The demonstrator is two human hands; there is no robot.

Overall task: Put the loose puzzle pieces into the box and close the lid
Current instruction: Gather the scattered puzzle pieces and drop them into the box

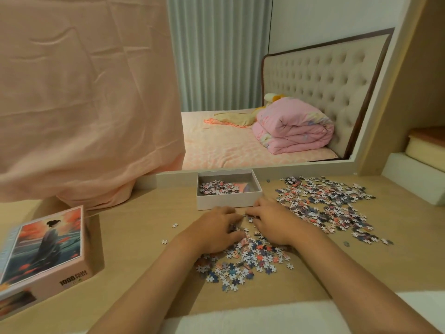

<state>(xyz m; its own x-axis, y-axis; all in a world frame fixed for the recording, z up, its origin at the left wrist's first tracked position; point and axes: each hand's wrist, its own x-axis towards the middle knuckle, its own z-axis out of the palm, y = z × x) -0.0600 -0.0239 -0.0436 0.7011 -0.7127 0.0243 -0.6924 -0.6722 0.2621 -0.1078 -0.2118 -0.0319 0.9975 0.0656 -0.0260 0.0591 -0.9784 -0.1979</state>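
An open white box point(228, 201) stands at the back of the wooden desk with a few puzzle pieces and a pink sheet inside. Just in front of it, my left hand point(218, 229) and my right hand point(271, 221) lie side by side on a heap of loose puzzle pieces point(243, 261), fingers curled around pieces between them. A wider spread of loose pieces point(325, 203) covers the desk to the right. The box lid point(43, 249), printed with a figure in a red and teal scene, lies at the left edge.
A pink cloth point(84, 104) hangs over the left part of a mirror point(265, 92) behind the desk. Stray single pieces point(175, 225) lie left of my hands. A white ledge point(414, 179) borders the desk on the right.
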